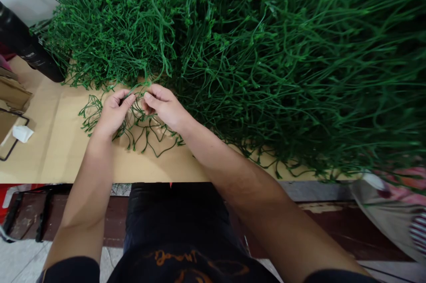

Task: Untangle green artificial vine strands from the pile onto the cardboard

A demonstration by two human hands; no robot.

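My left hand [115,112] is closed, thumb and fingers pinching a thin green artificial stem [135,88]. Just to its right, my right hand [163,104] also pinches, at the end of the same stem near a small bright green tip [147,83]. Loose dark green stems [146,137] with little forked ends lie on the cardboard-covered table [76,150] beneath and around both hands. Behind them rises a big heap of green plastic stems [133,30], its front edge close to my fingertips. The fingers partly hide what each hand grips.
The heap spreads over the right side, with stems hanging near the front edge. A black bottle-like cylinder [31,43] leans at the left. Close by are a cardboard box [13,90], a black wire frame [15,143] and a white scrap [22,133]. A dark red bench [333,229] is below.
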